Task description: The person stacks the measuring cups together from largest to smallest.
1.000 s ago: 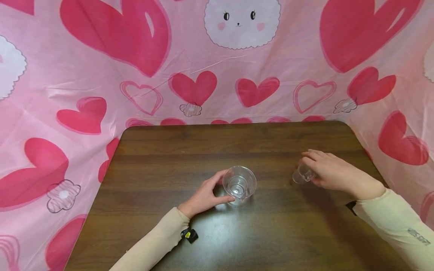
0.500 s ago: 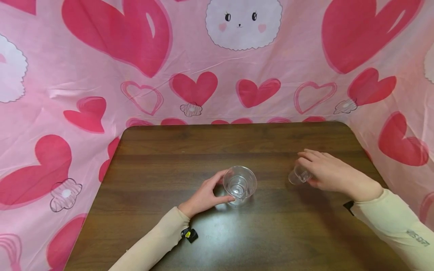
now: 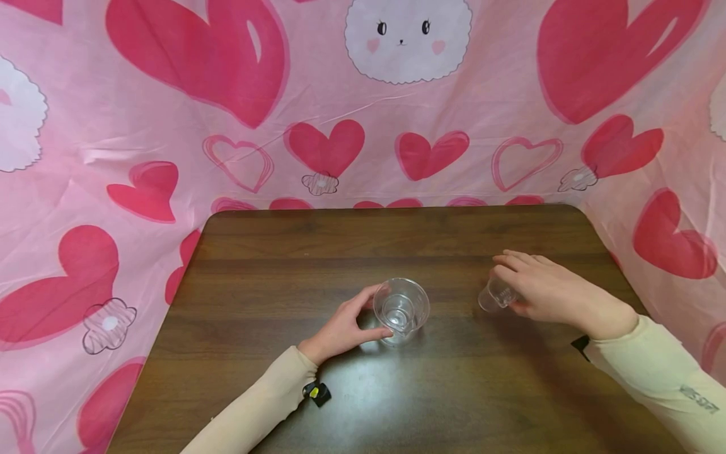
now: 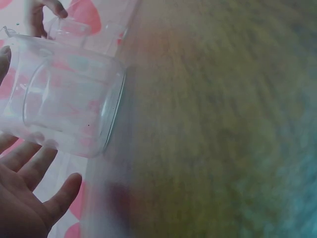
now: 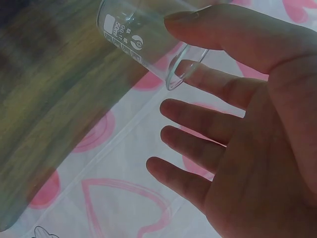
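My left hand (image 3: 343,328) holds a large clear glass beaker (image 3: 399,312) by its left side, thumb in front and fingers behind. The beaker stands upright on the table; I cannot tell whether it contains liquid. In the left wrist view the fingers (image 4: 34,163) lie against the glass (image 4: 69,94). Further right, my right hand (image 3: 550,290) pinches a small clear beaker (image 3: 492,295) near its rim between thumb and forefinger, other fingers extended. White print reading 50 ml marks this beaker (image 5: 133,37) in the right wrist view. Whether its base touches the table is unclear.
Both beakers are on or over a dark brown wooden table (image 3: 272,271) with rounded far corners. Pink cloth (image 3: 368,101) printed with hearts hangs behind it and along both sides. Black wrist straps (image 3: 317,393) sit on the pale sleeves.
My right hand has moved a little to the left with the small beaker, closer to the large one. The left hand and the large beaker have stayed in place.
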Motion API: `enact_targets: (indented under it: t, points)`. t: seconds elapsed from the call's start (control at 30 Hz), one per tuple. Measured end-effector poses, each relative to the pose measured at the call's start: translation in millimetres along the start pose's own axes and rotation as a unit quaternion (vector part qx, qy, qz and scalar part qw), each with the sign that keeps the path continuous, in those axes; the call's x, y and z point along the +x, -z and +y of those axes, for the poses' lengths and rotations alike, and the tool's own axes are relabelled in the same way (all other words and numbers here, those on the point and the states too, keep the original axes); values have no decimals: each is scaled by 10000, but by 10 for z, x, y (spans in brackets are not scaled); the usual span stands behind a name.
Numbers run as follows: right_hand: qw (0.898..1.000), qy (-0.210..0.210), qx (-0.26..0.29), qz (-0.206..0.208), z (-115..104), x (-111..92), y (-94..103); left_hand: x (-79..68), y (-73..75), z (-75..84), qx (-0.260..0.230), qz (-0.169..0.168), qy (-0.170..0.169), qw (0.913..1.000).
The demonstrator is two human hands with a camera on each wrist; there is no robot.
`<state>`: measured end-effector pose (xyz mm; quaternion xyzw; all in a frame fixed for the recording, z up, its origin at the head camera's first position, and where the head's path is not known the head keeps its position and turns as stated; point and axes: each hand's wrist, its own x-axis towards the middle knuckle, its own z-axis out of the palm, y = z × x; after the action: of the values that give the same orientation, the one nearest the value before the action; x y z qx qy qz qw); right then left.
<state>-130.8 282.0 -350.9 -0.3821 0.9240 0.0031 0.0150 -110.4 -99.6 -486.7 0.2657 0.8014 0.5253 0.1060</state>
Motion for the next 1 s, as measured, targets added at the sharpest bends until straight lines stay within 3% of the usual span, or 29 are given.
enact_targets:
  t: [1.0]
  points:
    - [9997,173,-63,-130,-206,146,175,-1,10,-3,62,7,-9,10000]
